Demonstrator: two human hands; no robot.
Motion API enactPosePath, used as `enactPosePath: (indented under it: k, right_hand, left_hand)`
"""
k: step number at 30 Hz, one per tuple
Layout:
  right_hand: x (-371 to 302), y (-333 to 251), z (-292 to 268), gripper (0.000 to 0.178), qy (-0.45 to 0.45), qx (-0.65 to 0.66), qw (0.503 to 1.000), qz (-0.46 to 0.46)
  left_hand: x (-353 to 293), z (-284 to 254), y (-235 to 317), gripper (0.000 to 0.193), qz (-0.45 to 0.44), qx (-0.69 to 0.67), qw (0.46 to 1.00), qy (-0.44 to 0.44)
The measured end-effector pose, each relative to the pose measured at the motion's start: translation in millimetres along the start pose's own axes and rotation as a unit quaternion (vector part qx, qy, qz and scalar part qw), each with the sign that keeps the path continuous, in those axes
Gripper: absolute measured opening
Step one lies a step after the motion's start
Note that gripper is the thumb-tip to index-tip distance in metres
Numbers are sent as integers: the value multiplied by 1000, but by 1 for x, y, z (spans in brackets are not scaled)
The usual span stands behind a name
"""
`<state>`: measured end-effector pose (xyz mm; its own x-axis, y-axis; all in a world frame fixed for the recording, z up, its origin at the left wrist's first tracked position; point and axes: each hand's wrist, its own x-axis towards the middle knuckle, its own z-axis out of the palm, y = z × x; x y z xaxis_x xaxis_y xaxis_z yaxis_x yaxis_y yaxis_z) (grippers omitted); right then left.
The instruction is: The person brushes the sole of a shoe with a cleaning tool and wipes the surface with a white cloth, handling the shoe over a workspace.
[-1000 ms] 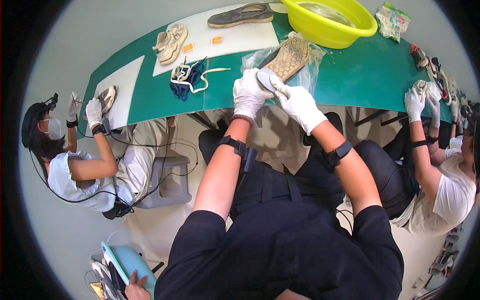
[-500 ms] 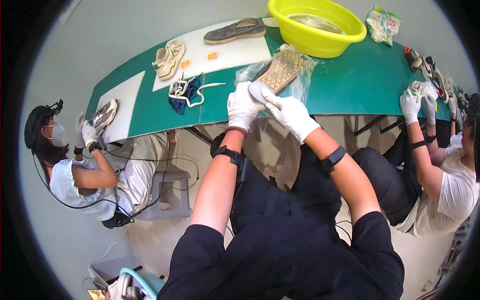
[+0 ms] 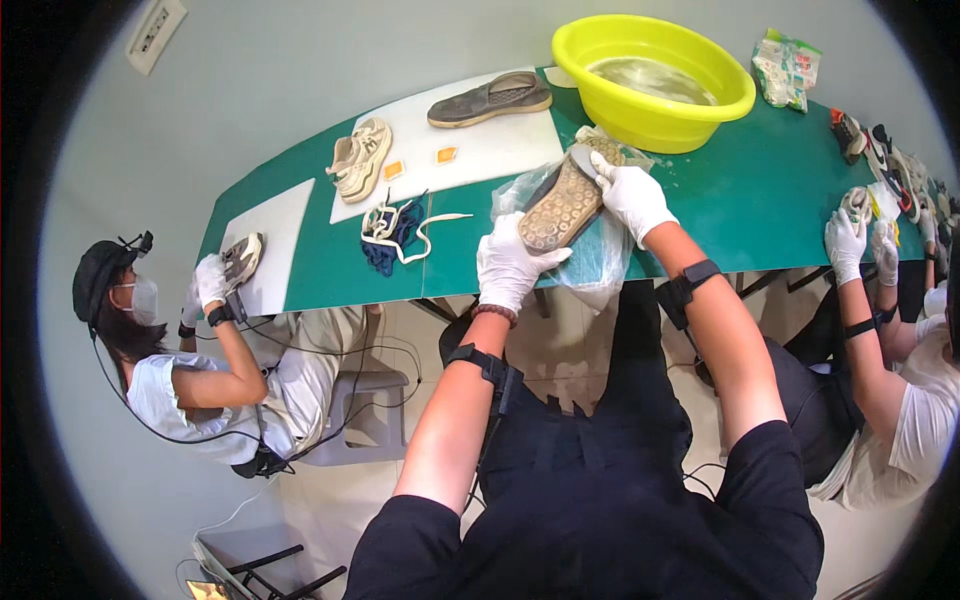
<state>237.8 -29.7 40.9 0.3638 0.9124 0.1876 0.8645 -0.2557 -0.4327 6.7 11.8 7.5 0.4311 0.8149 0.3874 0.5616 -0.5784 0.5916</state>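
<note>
A dark shoe (image 3: 560,212) is turned with its tan, ring-patterned sole up, above a clear plastic bag (image 3: 596,262) on the near table edge. My left hand (image 3: 512,262), in a white glove, grips the shoe's near end with the thumb over the sole. My gloved right hand (image 3: 634,202) is closed on a smooth grey oval piece (image 3: 583,160), pressed against the sole toward its far end. The underside of that piece is hidden, so its kind does not show.
On the green table (image 3: 700,210) stand a yellow basin (image 3: 640,128) of cloudy water, a grey loafer (image 3: 490,103), a beige sneaker (image 3: 360,163), laces (image 3: 395,232) and a white-green packet (image 3: 787,68). Co-workers handle shoes at left (image 3: 165,375) and right (image 3: 900,380).
The grey piece has slid from the sole's near end toward its far end with my right hand. My left thumb now lies on the near end. The view has shifted slightly.
</note>
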Motion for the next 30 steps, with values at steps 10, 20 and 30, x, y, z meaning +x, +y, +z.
enactPosePath:
  k: [10, 20, 30]
  right_hand:
    - [-74, -53, 0, 30, -60, 37, 990, -126]
    - [-52, -41, 6, 35, -37, 162, 979, -115]
    - [-1, 18, 5, 36, 92, 78, 993, -5]
  left_hand:
    - [0, -5, 0, 74, -33, -46, 998, 14]
    - [-4, -8, -2, 72, -4, -36, 999, 27]
    - [0, -10, 9, 74, 5, -55, 998, -1]
